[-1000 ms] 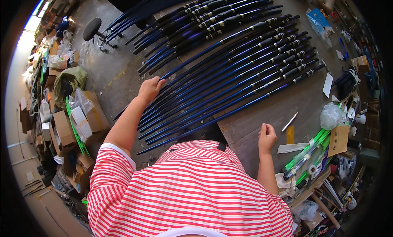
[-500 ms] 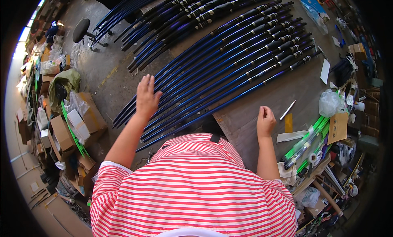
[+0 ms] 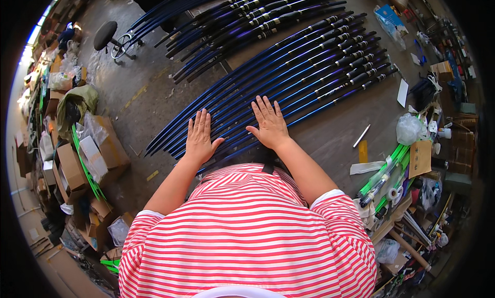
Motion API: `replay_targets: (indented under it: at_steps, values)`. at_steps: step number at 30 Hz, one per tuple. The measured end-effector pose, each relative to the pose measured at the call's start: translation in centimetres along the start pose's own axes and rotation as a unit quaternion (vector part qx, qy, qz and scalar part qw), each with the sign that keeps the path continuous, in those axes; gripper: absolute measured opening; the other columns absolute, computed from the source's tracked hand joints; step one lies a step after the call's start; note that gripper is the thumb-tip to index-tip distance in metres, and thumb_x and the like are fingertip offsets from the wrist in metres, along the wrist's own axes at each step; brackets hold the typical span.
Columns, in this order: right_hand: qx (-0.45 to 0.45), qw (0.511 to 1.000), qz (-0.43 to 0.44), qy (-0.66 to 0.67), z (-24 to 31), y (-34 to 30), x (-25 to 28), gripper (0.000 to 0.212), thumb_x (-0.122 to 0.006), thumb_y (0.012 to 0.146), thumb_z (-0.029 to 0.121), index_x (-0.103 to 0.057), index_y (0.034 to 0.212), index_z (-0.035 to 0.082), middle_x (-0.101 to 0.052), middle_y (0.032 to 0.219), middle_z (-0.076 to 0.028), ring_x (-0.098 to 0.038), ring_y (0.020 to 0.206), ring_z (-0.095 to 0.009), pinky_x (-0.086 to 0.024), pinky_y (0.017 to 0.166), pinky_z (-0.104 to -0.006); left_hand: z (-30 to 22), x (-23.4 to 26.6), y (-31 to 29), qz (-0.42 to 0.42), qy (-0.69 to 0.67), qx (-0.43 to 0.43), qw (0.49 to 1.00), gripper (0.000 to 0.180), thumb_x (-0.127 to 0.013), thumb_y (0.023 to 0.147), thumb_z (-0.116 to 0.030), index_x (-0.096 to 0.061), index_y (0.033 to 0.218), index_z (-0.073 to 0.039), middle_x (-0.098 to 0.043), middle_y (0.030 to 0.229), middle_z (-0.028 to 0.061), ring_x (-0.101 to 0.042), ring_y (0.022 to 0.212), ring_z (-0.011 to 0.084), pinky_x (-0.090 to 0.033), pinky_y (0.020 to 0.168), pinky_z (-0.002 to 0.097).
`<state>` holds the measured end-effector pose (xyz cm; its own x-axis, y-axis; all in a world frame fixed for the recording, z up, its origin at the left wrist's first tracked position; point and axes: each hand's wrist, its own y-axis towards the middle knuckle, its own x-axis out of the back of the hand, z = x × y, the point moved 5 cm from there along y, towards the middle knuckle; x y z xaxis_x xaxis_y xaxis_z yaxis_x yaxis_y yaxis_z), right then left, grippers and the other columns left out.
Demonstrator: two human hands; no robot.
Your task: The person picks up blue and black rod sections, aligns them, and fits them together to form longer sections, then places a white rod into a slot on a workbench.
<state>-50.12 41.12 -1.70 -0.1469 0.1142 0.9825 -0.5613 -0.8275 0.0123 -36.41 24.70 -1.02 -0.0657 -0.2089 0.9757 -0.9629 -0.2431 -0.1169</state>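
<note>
A row of dark blue fishing rods (image 3: 308, 71) lies side by side before me, their black handles toward the right and their thinner ends fanning to the left. My left hand (image 3: 201, 137) rests palm down over the blue shafts, fingers stretched out and thumb apart. To its right, my right hand (image 3: 268, 124) is spread flat on the nearer rods. Neither hand grips anything. What lies beneath the palms is hidden.
Another bundle of fishing rods (image 3: 258, 22) lies farther off. A white pen (image 3: 361, 136) is on the table at right, near green rods (image 3: 384, 177) and a clear plastic bag (image 3: 411, 129). Cardboard boxes (image 3: 111, 148) crowd the left. A swivel stool (image 3: 105, 36) stands beyond.
My right hand has moved left from beside the pen onto the rods and opened from closed fingers. The left hand has shifted slightly right and nearer.
</note>
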Motion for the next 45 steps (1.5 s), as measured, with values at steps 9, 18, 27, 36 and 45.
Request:
replay_targets:
  at_steps: [9, 18, 27, 36, 45]
  values:
    - [0.038, 0.999, 0.026, -0.008, 3.7, 0.8, -0.9, 0.073, -0.033, 0.086, 0.057, -0.019, 0.139, 0.010, -0.012, 0.146, -0.008, -0.006, 0.135, -0.024, -0.001, 0.109, -0.0407, 3.4, 0.2, -4.0, 0.007, -0.007, -0.007, 1.000, 0.083, -0.052, 0.080, -0.049, -0.016, 0.138, -0.001, -0.012, 0.145, 0.0132, -0.008, 0.135, 0.0257, -0.006, 0.109, 0.0392]
    - [0.064, 0.998, 0.019, -0.004, 6.1, 1.0, -1.6, 0.073, -0.033, 0.086, 0.057, -0.020, 0.139, 0.010, -0.013, 0.146, -0.009, -0.007, 0.135, -0.024, -0.001, 0.109, -0.0412, 6.3, 0.3, -6.0, -0.063, -0.026, 0.011, 0.998, 0.085, -0.055, 0.078, -0.045, -0.014, 0.137, 0.001, -0.012, 0.145, 0.0164, -0.008, 0.135, 0.0285, -0.006, 0.109, 0.0406]
    - [0.077, 0.995, 0.053, -0.023, 7.9, 1.4, -1.9, 0.072, -0.030, 0.087, 0.057, -0.017, 0.140, 0.010, -0.008, 0.147, -0.008, -0.002, 0.136, -0.022, 0.003, 0.108, -0.0406, 10.5, 0.2, -3.4, -0.094, 0.033, 0.107, 0.989, 0.072, -0.043, 0.085, -0.050, -0.029, 0.131, 0.004, -0.036, 0.132, 0.0201, -0.030, 0.126, 0.0314, -0.015, 0.106, 0.0451]
    - [0.102, 0.994, 0.017, 0.019, 9.6, 1.2, -1.0, 0.067, -0.048, 0.085, 0.044, -0.026, 0.137, 0.008, -0.022, 0.143, -0.010, -0.016, 0.134, -0.023, -0.006, 0.109, -0.0402, 16.6, 2.4, -10.8, -0.304, -0.151, 0.164, 0.926, 0.052, -0.043, 0.090, -0.034, -0.036, 0.127, 0.002, -0.040, 0.129, 0.0207, -0.036, 0.122, 0.0337, -0.026, 0.102, 0.0436]
    - [0.040, 0.982, -0.146, 0.112, 6.5, -4.7, 0.7, 0.046, -0.041, 0.092, 0.030, -0.038, 0.127, 0.001, -0.037, 0.133, -0.017, -0.032, 0.126, -0.032, -0.023, 0.104, -0.0441, 17.6, -4.0, -18.2, -0.345, -0.633, 0.303, 0.624, 0.055, -0.035, 0.093, -0.035, -0.024, 0.132, 0.001, -0.028, 0.135, 0.0177, -0.026, 0.126, 0.0296, -0.019, 0.104, 0.0375]
